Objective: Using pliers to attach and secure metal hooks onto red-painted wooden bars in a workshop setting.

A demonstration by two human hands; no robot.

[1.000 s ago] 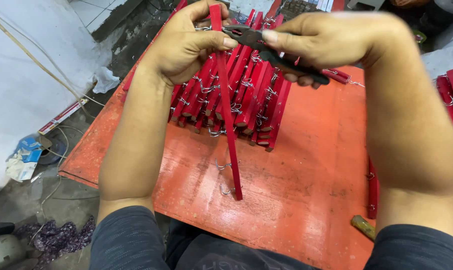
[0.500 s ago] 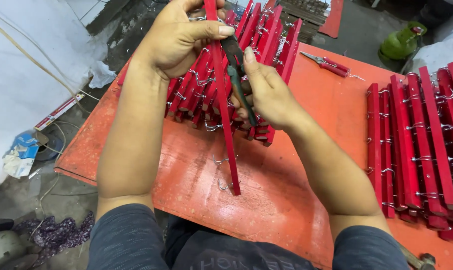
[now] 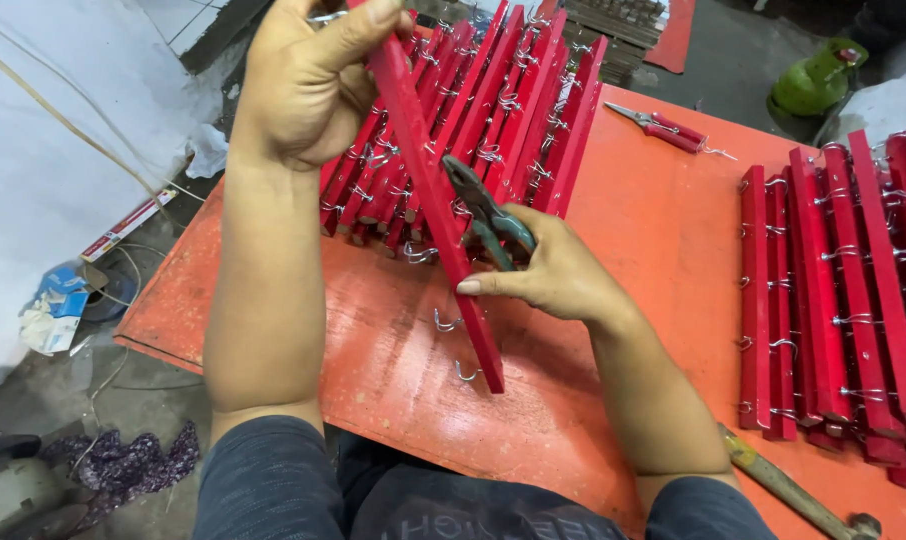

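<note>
Head view: left hand [image 3: 308, 85] is clamping a red slat [image 3: 435, 190] upright over the orange counter [image 3: 653, 240]. Right hand [image 3: 553, 275] is gripping pliers [image 3: 488, 215] against its wire hooks [image 3: 445, 322]; steadying the slat probably helps accuracy.

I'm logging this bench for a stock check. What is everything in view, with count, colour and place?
Held strip: one, red with metal hooks, raised over the board.
Pliers: one, dark jaws and greenish grips, against the held strip.
Strip pile: many, red, far middle of board.
Strip rows: many, red, right side.
Second pliers: one, red handles, far on board.
Hammer: one, wooden handle, near right edge.
Board: one, orange-red.
Green container: one, floor, far right.
Cloth: one, purple, floor left.
Left hand: grips strip top.
Right hand: holds pliers.
</note>
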